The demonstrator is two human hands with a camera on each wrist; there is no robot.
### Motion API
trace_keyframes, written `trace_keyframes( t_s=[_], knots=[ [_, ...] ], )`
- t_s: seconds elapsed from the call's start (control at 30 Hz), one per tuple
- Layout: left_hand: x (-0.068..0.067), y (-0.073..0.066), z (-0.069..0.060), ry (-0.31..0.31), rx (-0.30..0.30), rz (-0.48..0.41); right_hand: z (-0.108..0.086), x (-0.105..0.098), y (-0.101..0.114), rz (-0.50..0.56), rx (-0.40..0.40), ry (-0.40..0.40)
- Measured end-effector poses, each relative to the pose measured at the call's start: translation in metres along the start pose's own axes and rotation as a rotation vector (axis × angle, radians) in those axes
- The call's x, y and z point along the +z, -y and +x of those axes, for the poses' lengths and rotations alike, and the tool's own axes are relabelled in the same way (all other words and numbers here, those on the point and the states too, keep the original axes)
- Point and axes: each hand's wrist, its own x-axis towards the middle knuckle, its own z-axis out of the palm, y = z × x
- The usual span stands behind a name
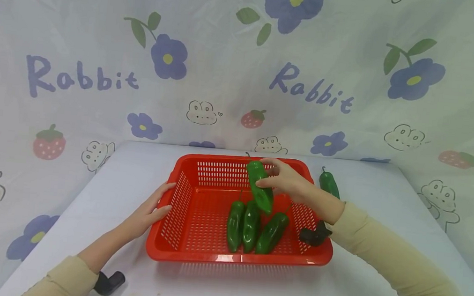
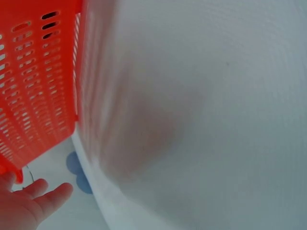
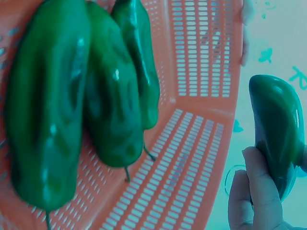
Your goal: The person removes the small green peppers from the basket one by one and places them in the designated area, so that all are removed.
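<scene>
Right hand (image 1: 283, 178) pinches a long, glossy green pepper (image 1: 262, 196) above the red perforated plastic basket (image 1: 193, 256) holding three similar peppers (image 1: 250, 227); left hand (image 1: 149, 212), fingers extended, rests against the basket's left side.

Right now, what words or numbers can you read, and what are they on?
"Rabbit": purple letters, left part of the patterned sheet in the head view.
"Rabbit": purple letters, right part of that sheet.
Right wrist view: letters at the right edge, cut off, not fully readable.
None seen on the red basket or green peppers.
</scene>
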Motion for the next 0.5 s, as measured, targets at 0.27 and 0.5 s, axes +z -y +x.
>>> trace_keyframes(
  t_s=[0.27,0.5],
  knots=[
    [0.000,-0.002,0.000,-0.003,-0.006,0.016,-0.014,-0.019,-0.005,-0.046,0.002,-0.013],
    [0.000,-0.001,0.001,-0.004,-0.008,0.021,-0.022,-0.031,-0.006,-0.043,-0.001,-0.031]
  ],
)
